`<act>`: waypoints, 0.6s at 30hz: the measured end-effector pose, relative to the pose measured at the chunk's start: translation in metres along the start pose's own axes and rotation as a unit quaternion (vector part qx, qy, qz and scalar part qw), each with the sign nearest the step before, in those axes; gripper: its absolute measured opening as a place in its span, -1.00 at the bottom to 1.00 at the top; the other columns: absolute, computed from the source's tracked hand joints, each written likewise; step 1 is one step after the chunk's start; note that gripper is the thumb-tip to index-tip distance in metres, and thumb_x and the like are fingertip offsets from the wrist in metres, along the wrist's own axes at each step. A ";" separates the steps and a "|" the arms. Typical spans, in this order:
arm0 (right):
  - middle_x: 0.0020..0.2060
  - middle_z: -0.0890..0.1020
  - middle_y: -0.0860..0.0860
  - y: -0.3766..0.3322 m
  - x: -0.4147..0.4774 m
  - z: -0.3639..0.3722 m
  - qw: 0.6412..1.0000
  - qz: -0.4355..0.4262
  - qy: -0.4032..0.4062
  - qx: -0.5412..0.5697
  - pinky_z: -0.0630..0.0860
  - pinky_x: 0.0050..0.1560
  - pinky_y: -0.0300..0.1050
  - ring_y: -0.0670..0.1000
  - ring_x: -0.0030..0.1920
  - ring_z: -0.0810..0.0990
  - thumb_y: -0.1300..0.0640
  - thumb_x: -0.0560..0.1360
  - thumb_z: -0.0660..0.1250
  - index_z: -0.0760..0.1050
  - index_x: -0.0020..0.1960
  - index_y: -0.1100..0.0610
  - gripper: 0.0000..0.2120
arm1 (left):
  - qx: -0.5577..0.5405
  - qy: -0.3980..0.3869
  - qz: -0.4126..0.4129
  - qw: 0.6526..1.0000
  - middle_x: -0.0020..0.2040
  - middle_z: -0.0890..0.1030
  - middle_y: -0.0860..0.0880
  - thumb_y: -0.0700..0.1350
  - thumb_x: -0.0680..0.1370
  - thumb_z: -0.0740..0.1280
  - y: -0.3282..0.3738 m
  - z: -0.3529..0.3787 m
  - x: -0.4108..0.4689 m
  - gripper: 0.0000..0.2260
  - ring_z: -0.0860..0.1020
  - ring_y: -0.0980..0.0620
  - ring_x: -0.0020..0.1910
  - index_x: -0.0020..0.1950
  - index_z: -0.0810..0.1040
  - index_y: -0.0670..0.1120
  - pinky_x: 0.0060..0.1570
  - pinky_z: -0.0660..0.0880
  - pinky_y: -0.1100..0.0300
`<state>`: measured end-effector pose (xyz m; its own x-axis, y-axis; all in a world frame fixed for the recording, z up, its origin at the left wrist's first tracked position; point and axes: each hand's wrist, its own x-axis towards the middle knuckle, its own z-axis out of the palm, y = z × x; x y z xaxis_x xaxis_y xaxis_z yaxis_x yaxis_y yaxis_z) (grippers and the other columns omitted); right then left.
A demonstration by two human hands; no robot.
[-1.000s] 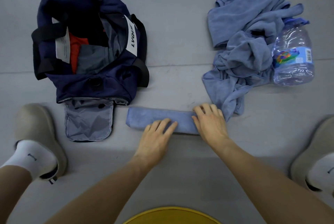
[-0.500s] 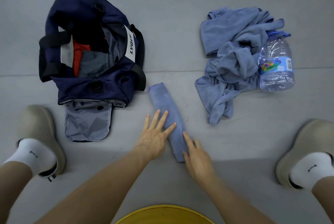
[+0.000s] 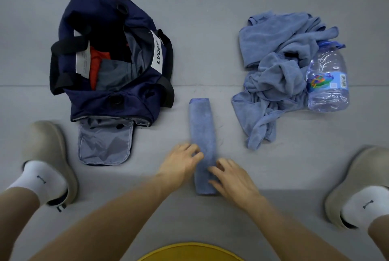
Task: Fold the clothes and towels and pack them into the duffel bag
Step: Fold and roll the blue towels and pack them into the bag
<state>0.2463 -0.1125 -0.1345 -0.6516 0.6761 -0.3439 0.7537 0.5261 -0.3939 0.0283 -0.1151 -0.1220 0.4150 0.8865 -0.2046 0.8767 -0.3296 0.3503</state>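
A: What is cut off or hidden?

B: The yellow thing [image 3: 190, 252] is cut by the bottom edge. Both forearms and legs are cropped there too. The bottle [image 3: 327, 77] is partly covered by the towel pile [image 3: 280, 75].

A: And in the bag [image 3: 109, 75]?

B: Only parts of an orange piece [image 3: 95, 65] and a grey piece [image 3: 113, 73] are seen; the rest is shadowed. The hands are blurred.

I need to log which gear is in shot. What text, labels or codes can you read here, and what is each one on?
"LVQU", with any further letters blurred: on the white label on the duffel bag.
White tag inside the bag's opening: printed lines, too small to read.
Water bottle label: a barcode and colourful graphic, with no readable words or digits.
Socks: a small dark mark, not legible text.
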 end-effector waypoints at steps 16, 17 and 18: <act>-0.16 0.54 0.02 -0.011 -0.017 0.032 0.994 0.083 -0.038 -0.063 0.51 -0.36 -0.05 0.07 -0.28 0.52 -0.09 0.04 0.67 0.52 0.36 -0.07 -0.11 | 0.019 -0.066 -0.088 0.994 0.08 0.57 -0.06 -0.09 0.27 0.54 0.041 0.044 -0.031 -0.51 0.55 -0.09 -0.15 0.18 0.53 -0.01 -0.22 0.53 0.07; -0.17 0.54 0.02 -0.011 -0.017 0.031 0.994 0.082 -0.037 -0.063 0.51 -0.36 -0.05 0.07 -0.28 0.52 -0.10 0.04 0.67 0.53 0.35 -0.08 -0.12 | 0.019 -0.059 -0.089 0.994 0.06 0.57 -0.05 -0.06 0.28 0.52 0.039 0.045 -0.032 -0.57 0.56 -0.08 -0.18 0.13 0.57 0.00 -0.24 0.53 0.08; -0.17 0.54 0.02 -0.011 -0.017 0.030 0.994 0.081 -0.032 -0.064 0.51 -0.35 -0.06 0.06 -0.27 0.52 -0.12 0.04 0.66 0.54 0.34 -0.08 -0.13 | 0.012 -0.051 -0.092 0.994 0.03 0.58 -0.04 -0.03 0.30 0.46 0.038 0.044 -0.032 -0.64 0.57 -0.08 -0.19 0.09 0.59 0.00 -0.25 0.53 0.09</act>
<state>0.2461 -0.1451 -0.1500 -0.5214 0.7253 -0.4496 0.8515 0.4764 -0.2190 0.0592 -0.1702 -0.1425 0.2688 0.8952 -0.3554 0.9451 -0.1739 0.2767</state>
